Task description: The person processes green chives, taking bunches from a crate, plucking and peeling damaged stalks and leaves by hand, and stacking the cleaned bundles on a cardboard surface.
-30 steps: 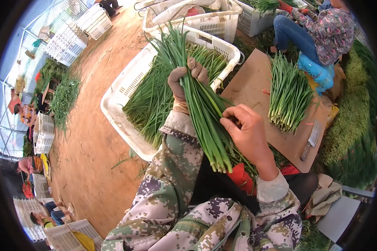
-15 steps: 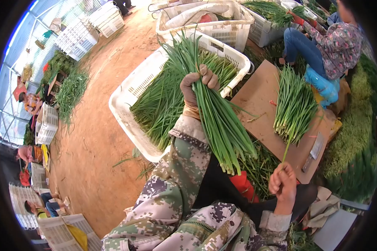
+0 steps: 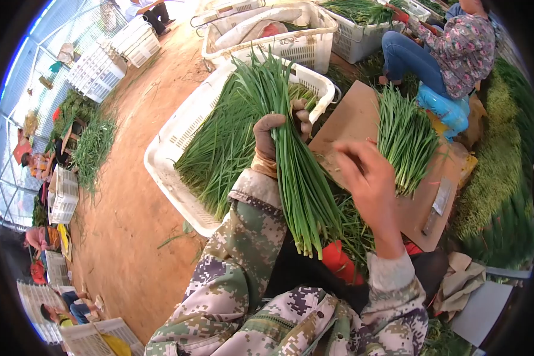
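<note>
A thick bunch of garlic chives [image 3: 302, 196] is gripped in my gloved left hand [image 3: 271, 137], leaves up and pale cut ends hanging down over my lap. My bare right hand [image 3: 371, 187] is raised just right of the bunch, its fingers bent with a gap by the thumb. I see no stalk in it. Behind my left hand stands a white plastic crate [image 3: 178, 196] with more chives [image 3: 219, 154] in it. Beyond my right hand, a pile of chives [image 3: 404, 139] lies on a brown board [image 3: 350, 118].
A knife [image 3: 437, 204] lies on the board's near right part. Another white crate [image 3: 302, 50] stands behind the first. A person in a floral top [image 3: 466, 53] sits at the upper right. Loose trimmings [image 3: 356, 228] and a red piece [image 3: 342, 261] lie near my knees.
My right hand has come up and left from the board's near edge toward the bunch. The stalk it was pulling from the pile no longer shows. My left hand keeps its grip.
</note>
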